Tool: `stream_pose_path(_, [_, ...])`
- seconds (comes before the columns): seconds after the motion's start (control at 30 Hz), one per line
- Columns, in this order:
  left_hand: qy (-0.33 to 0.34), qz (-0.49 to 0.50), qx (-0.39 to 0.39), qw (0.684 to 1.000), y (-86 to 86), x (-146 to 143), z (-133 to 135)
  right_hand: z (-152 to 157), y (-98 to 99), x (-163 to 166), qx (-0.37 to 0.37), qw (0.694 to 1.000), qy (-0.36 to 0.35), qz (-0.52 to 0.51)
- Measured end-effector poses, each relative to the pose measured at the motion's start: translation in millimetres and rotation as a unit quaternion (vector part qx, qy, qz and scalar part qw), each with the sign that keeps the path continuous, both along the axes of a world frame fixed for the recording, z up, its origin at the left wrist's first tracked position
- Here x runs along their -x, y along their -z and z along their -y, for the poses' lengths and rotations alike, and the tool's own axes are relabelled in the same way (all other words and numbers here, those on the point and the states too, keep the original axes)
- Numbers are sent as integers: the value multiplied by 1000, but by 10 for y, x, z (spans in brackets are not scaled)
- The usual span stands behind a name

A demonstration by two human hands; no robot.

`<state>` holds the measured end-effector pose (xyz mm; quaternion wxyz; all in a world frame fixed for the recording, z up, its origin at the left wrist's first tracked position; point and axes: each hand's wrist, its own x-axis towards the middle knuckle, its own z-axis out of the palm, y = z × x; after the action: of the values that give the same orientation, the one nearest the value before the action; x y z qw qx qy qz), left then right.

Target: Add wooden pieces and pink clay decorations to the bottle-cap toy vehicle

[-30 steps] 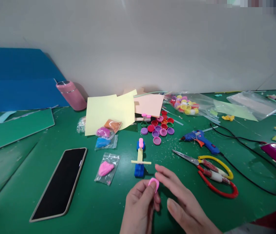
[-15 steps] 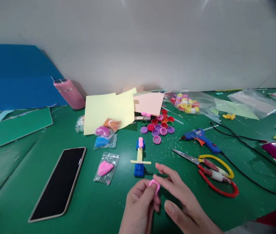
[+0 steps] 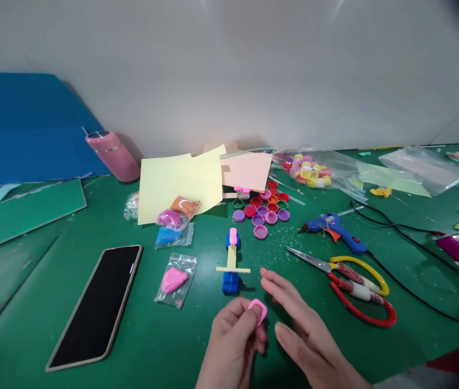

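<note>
Pinched between the thumb and fingers of my left hand (image 3: 235, 337) is a small flat piece of pink clay (image 3: 258, 309). My right hand (image 3: 304, 329) is held just to its right, fingers stretched and apart, with nothing in them. Beyond my hands stands a small model (image 3: 231, 259) with blue ends, a pale yellow bar, a thin crosspiece and a pink piece on its far end. To the left lies a clear zip bag (image 3: 176, 281) with a lump of pink clay inside.
Scissors (image 3: 351, 281) and a blue glue gun (image 3: 332, 231) with a black cord lie at right. A phone (image 3: 95, 308) lies at left. Several bottle caps (image 3: 260, 232), clay bags (image 3: 170, 236), yellow paper (image 3: 180, 183) and a pink bottle (image 3: 113, 156) are farther back.
My right hand's fingers have drawn away from the pink clay, leaving a small gap. My left hand keeps its pinch on it, almost in place.
</note>
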<state>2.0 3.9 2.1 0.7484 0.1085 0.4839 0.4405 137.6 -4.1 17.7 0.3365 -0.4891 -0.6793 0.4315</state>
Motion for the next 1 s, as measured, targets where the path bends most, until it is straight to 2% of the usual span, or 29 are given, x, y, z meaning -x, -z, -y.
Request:
stream_pose_path(0.1, [12,15,18,1000,-38,24,-3,-27,31,-41,-29,999,-14,25])
stream_pose_path(0.2, [-7,30,28,999,-97,41,-25,-8,112,-54,-81,994,-16,66])
stream_pose_path(0.3, [-44,31,28,998,-131,32,-51,36,307,-16,-149,986,-9,72])
stream_pose_path(0.37, [-67,26,29,997,-133,13,-59,50,484,32,-166,983,-15,74])
stream_pose_path(0.43, [-81,24,31,996,-126,-9,-59,44,664,89,-161,984,-27,73])
stream_pose_path(0.53, [-87,28,32,995,-112,-30,-52,19,893,167,-130,989,-4,66])
stream_pose_path(0.63, [-86,30,31,995,-108,-30,-46,22,1019,210,-117,992,12,49])
stream_pose_path(0.77, [-89,31,33,995,-100,-33,-36,107,928,233,-114,993,17,33])
stream_pose_path(0.93, [-89,36,30,995,-73,-45,-30,155,556,216,-124,992,4,37])
stream_pose_path(1.0, [-61,35,32,997,-74,-34,-27,120,410,160,-120,992,6,49])
